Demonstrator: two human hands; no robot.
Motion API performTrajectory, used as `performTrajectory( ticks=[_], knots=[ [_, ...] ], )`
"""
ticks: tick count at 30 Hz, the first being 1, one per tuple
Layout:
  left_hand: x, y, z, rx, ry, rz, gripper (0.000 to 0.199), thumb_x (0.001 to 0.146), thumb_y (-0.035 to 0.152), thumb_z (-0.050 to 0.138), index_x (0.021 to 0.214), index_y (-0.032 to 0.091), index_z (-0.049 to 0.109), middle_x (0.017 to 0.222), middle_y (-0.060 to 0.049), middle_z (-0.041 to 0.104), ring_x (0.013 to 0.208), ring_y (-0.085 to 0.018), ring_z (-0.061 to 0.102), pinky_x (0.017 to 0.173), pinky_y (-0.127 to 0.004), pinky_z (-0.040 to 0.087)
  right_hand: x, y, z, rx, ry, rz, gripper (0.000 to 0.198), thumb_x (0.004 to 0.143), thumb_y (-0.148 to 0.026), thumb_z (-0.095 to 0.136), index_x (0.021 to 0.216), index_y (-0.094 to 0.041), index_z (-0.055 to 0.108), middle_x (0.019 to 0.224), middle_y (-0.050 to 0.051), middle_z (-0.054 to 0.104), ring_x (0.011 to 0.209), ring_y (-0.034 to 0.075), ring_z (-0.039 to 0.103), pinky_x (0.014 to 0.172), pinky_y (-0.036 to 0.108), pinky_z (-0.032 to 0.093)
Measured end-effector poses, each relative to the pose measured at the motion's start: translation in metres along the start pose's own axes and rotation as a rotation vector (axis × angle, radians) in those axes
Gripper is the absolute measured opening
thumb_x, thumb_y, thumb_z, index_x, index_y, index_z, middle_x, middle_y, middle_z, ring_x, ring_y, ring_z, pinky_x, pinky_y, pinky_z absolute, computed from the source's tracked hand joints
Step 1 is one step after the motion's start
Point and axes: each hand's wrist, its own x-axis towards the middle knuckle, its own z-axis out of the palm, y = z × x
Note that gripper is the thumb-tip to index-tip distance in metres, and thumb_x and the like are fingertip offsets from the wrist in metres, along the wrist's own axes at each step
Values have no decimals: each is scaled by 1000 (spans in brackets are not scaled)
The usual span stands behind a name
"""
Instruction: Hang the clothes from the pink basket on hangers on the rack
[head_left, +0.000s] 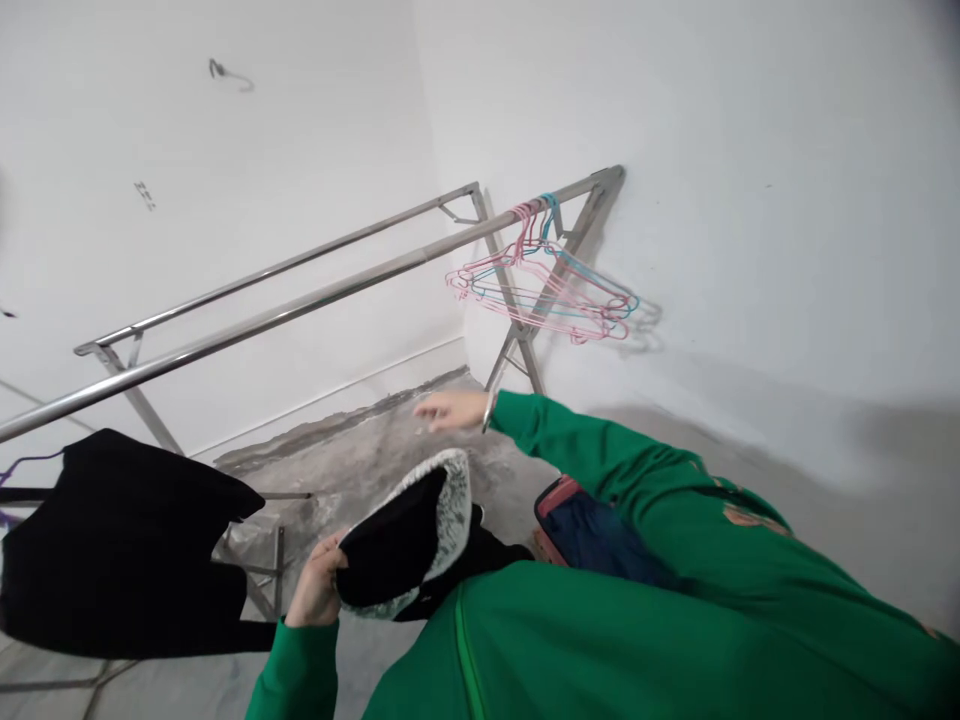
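My left hand (319, 580) is closed on the edge of a black garment (394, 540) with a fluffy grey-and-white speckled trim. The trim frames an opening that faces up, and the garment's lower part hangs close against the green jacket I wear. Over the floor, above and to the right of the garment, my right hand (454, 410) reaches out with its fingers stretched and nothing in them. It is somewhat blurred and does not touch the garment.
A metal drying rack (345, 290) stands along the white walls. Pink and blue wire hangers (540, 285) hang bunched at its right end. Another black garment (127, 550) hangs at the left by a purple hanger (30, 460). Below my right arm, dark blue cloth (600, 535) lies by a reddish-pink rim (559, 492).
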Motion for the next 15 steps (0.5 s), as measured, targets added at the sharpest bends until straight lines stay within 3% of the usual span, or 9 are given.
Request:
performTrajectory(
  ticks=[2,4,6,9,12,15],
  knots=[
    [-6,0,8,19,-52,-42,31,47,28,65,74,15,72,56,-2,62,61,-23,62,54,-30,47,-18,19,-55,-177,355,243,34,80,-18,64,112,-11,60,106,10,65,86,17,60,83,30,47],
    [-12,2,15,38,-94,-31,31,47,29,66,75,16,73,56,-2,62,62,-24,63,55,-31,48,-38,43,-108,-290,571,360,41,86,-20,55,124,-4,50,125,24,52,110,28,52,95,44,39],
    [-17,3,25,26,-138,0,31,48,29,68,76,17,73,57,-3,63,63,-25,64,56,-31,50,-57,69,-147,-570,732,510,51,82,-24,62,124,0,47,128,29,48,118,35,45,96,48,36],
    [-20,3,40,19,-185,42,33,50,29,75,80,17,73,60,-3,65,67,-26,66,60,-31,51,-75,97,-176,-786,698,645,45,83,-23,60,119,2,51,122,31,52,117,38,46,92,47,38],
    [-18,2,52,92,-155,85,33,52,30,79,82,16,73,62,-3,67,73,-26,67,65,-30,52,-81,109,-183,-817,577,705,32,87,-12,47,115,1,56,115,29,58,108,36,55,84,44,40],
    [-13,0,53,191,-63,170,30,55,33,81,79,17,72,66,-2,68,80,-26,67,71,-30,53,-84,113,-185,-819,550,699,29,86,-5,43,108,1,61,108,28,62,101,32,60,80,40,39]
  ],
)
